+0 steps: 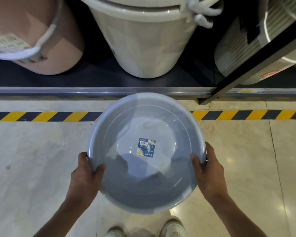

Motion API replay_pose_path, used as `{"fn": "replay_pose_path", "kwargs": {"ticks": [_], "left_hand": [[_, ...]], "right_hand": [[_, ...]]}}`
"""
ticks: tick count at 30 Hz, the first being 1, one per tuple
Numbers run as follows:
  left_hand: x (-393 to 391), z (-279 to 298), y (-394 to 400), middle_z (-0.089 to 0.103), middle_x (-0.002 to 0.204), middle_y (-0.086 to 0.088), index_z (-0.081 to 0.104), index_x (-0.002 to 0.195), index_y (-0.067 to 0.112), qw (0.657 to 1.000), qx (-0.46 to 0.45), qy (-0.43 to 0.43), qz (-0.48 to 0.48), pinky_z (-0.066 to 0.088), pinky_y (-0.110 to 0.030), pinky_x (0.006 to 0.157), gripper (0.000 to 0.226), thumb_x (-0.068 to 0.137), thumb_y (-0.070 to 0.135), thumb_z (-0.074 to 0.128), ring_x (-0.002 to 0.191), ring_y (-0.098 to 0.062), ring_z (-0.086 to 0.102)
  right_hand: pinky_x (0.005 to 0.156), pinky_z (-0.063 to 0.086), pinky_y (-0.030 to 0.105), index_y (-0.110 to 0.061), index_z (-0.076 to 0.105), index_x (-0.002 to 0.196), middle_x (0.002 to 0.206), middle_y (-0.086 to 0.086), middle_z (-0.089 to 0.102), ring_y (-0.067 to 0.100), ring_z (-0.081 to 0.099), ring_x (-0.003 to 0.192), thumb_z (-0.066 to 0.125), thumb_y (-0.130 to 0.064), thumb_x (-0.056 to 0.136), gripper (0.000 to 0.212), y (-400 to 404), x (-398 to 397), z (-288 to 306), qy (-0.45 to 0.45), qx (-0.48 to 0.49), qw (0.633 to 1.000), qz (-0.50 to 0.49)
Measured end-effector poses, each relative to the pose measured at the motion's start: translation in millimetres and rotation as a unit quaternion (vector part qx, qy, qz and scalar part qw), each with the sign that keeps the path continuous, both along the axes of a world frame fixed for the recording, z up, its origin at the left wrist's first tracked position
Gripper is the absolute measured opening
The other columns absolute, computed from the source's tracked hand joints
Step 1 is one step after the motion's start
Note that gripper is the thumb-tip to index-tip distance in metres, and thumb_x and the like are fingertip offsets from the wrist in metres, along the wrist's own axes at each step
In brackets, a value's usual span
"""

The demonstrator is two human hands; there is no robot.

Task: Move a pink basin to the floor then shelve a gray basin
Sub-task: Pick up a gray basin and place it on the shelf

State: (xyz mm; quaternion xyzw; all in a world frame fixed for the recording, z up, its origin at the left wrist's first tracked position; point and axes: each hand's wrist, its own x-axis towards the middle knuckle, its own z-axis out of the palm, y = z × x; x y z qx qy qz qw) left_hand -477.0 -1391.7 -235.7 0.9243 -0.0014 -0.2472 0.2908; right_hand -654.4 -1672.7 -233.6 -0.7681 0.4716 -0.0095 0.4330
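Under us the pale marble floor [32,168] fills most of the view, with a yellow-and-black striped tape line [41,116] running across it just in front of the shelf [92,90]. The dark shelf deck has a metal front edge, and a black upright post [256,65] slants across its right side. On the deck stand a white lidded bucket [143,45] in the middle, a pink bucket [41,40] with a white handle and a paper label to its left, and a stack of ribbed pale containers [243,48] behind the post on the right.

We hold the gray basin [146,151] open side up, above the floor, its far rim reaching over the tape line to just short of the shelf edge. Our left hand [85,178] grips the near left rim, thumb hooked inside the bowl and fingers under it; our right hand [210,171] clasps the near right rim the same way. A blue sticker [146,147] with a barcode sits on the basin's inner bottom. Below the basin we see the toes of our two white shoes [173,228] on the floor
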Motion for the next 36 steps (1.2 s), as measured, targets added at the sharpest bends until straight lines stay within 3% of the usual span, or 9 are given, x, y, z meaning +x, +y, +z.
{"fn": "replay_pose_path", "kwargs": {"ticks": [3, 8, 11, 16, 21, 24, 29, 33, 36], "left_hand": [[-1, -6, 0, 0.059, 0.072, 0.008, 0.04, 0.104, 0.024, 1.0, 0.01, 0.011, -0.012, 0.038, -0.02, 0.047, 0.033, 0.092, 0.017, 0.07, 0.059, -0.009, 0.056], [0, -21, -5, 0.059, 0.073, 0.007, 0.04, 0.104, 0.023, 0.999, 0.021, 0.006, -0.028, 0.039, -0.026, 0.048, 0.032, 0.092, 0.019, 0.069, 0.059, -0.011, 0.054], [0, -29, -5, 0.057, 0.076, 0.008, 0.042, 0.102, 0.022, 0.999, 0.027, -0.002, -0.046, 0.038, -0.027, 0.05, 0.031, 0.09, 0.02, 0.07, 0.062, -0.012, 0.052], [-3, -41, -4, 0.05, 0.091, -0.005, 0.043, 0.098, 0.017, 0.997, 0.048, 0.014, -0.054, 0.036, -0.036, 0.069, 0.033, 0.087, 0.018, 0.075, 0.079, -0.025, 0.045], [-4, -49, -5, 0.058, 0.073, 0.003, 0.043, 0.099, 0.02, 0.998, 0.043, 0.046, -0.032, 0.039, -0.028, 0.047, 0.029, 0.091, 0.023, 0.07, 0.06, -0.018, 0.056], [-3, -52, -8, 0.058, 0.071, 0.002, 0.042, 0.1, 0.023, 0.997, 0.046, 0.058, -0.028, 0.038, -0.024, 0.041, 0.028, 0.091, 0.026, 0.068, 0.055, -0.016, 0.058], [-3, -57, -6, 0.063, 0.073, -0.001, 0.041, 0.099, 0.027, 0.996, 0.043, 0.071, -0.022, 0.038, -0.023, 0.04, 0.029, 0.09, 0.031, 0.068, 0.055, -0.018, 0.06], [-3, -60, 1, 0.068, 0.078, 0.004, 0.046, 0.106, 0.033, 0.996, 0.028, 0.089, -0.014, 0.044, -0.022, 0.046, 0.033, 0.087, 0.04, 0.071, 0.063, -0.015, 0.065], [-4, -63, 3, 0.07, 0.083, 0.003, 0.054, 0.114, 0.026, 0.99, 0.007, 0.14, 0.009, 0.055, -0.033, 0.058, 0.045, 0.08, 0.045, 0.078, 0.074, -0.02, 0.069]], "right_hand": [[0.067, 0.049, 0.036, -0.035, 0.047, 0.131, 0.088, -0.022, 0.065, 0.022, 0.065, 0.08, 0.059, -0.024, 0.096, 0.038, 3, 1, -6, 0.013, 0.005, 1.0, -0.01], [0.065, 0.046, 0.033, -0.032, 0.047, 0.13, 0.088, -0.015, 0.064, 0.024, 0.063, 0.08, 0.059, -0.022, 0.096, 0.038, 2, -5, -23, 0.034, 0.017, 0.999, -0.013], [0.068, 0.046, 0.034, -0.028, 0.046, 0.132, 0.094, -0.001, 0.064, 0.029, 0.061, 0.082, 0.057, -0.018, 0.096, 0.039, 3, -5, -29, 0.039, 0.017, 0.999, -0.024], [0.068, 0.05, 0.04, -0.027, 0.043, 0.132, 0.097, 0.005, 0.062, 0.031, 0.059, 0.083, 0.053, -0.02, 0.097, 0.037, 6, -2, -29, 0.061, -0.004, 0.998, -0.014], [0.073, 0.039, 0.035, -0.011, 0.049, 0.133, 0.117, 0.017, 0.047, 0.034, 0.047, 0.094, 0.055, -0.014, 0.095, 0.038, 1, 4, -33, 0.118, -0.048, 0.992, -0.007], [0.072, 0.034, 0.036, -0.005, 0.049, 0.131, 0.116, 0.021, 0.047, 0.04, 0.047, 0.102, 0.056, -0.009, 0.094, 0.037, -1, 5, -36, 0.134, -0.046, 0.99, -0.006], [0.071, 0.033, 0.034, -0.007, 0.046, 0.128, 0.112, 0.014, 0.051, 0.023, 0.039, 0.086, 0.051, -0.007, 0.094, 0.034, 0, 3, -46, 0.102, -0.016, 0.994, -0.031], [0.064, 0.041, 0.031, -0.019, 0.042, 0.133, 0.096, 0.002, 0.061, 0.025, 0.057, 0.081, 0.056, -0.022, 0.094, 0.041, 0, -6, -51, 0.085, 0.035, 0.992, -0.083], [0.062, 0.053, 0.037, -0.02, 0.048, 0.132, 0.089, 0.002, 0.068, 0.023, 0.066, 0.08, 0.068, -0.029, 0.089, 0.048, -2, -13, -56, 0.106, 0.125, 0.978, -0.126]]}}
